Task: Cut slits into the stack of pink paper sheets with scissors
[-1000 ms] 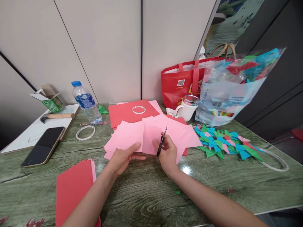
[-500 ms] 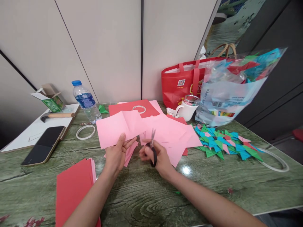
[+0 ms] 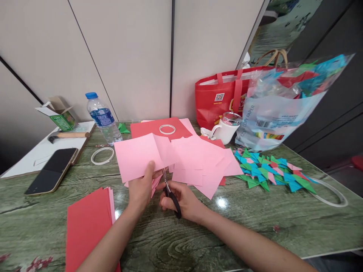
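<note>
My left hand point(image 3: 140, 189) pinches the lower edge of a pink paper sheet point(image 3: 136, 156), thumb on top, and holds it up off the green wood-grain table point(image 3: 181, 234). My right hand point(image 3: 181, 200) grips small black-handled scissors point(image 3: 169, 190). Their blades point up and left, with the tips at the sheet's bottom edge beside my left thumb. Several loose pink sheets point(image 3: 198, 162) lie spread just behind both hands.
A red paper stack point(image 3: 87, 226) lies near left. Also on the table: phone point(image 3: 52, 170), tape rings point(image 3: 102, 155) point(image 3: 167, 129), water bottle point(image 3: 102, 119), hammer point(image 3: 68, 135), small box point(image 3: 58, 113), white mug point(image 3: 225, 130), folded coloured triangles point(image 3: 269, 172), red bag point(image 3: 224, 96), plastic bag point(image 3: 280, 105).
My left hand lifted one pink sheet off the pile and holds it up. My right hand drew back towards me and swung the scissors round to the sheet's lower edge.
</note>
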`<state>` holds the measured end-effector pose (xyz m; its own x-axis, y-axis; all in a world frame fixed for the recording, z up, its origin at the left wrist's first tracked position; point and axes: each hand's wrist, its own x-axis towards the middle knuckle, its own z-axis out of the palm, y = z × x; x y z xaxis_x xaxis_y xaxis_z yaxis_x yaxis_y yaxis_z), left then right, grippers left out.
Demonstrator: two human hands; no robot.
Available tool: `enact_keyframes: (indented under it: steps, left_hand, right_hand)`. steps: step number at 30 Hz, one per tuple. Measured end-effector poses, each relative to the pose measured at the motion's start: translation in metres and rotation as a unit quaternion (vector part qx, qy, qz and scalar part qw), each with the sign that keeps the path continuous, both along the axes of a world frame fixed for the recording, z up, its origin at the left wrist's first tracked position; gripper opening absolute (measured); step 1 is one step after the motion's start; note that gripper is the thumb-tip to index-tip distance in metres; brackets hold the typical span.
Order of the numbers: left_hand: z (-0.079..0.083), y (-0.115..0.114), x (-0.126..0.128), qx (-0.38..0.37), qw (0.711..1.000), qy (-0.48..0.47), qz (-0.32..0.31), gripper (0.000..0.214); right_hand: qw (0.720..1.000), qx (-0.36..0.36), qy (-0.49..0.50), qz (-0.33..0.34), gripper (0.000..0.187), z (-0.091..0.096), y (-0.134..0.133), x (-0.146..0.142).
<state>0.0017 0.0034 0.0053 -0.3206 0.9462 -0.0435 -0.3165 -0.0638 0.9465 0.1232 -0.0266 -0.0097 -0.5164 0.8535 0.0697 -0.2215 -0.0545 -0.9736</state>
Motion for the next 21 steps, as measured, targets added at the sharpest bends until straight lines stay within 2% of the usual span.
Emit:
enact_keyframes:
  steps: [4,7,15,21]
  left_hand:
    - [0.0030,-0.0042,0.0004,-0.042,0.990,0.135,0.024,0.025]
    - [0.0076,-0.0071,0.0018,-0.044,0.979,0.195,0.045,0.024]
    - [0.0049,-0.0071,0.0011,-0.024,0.976,0.205,0.073,0.021]
    - [0.0052,-0.0071,0.0018,-0.016,0.976,0.207,0.070,0.025]
  right_hand:
    - [1.000,0.001,-0.003,-0.012,0.034,0.0025,0.0020,0.0017]
    - [1.000,0.009,0.001,-0.015,0.035,0.0043,0.0029,0.0031]
    - [0.999,0.013,0.002,-0.031,0.043,0.0072,0.0034,0.0045]
    - [1.000,0.009,0.005,-0.024,0.040,0.0067,0.0047,0.0058]
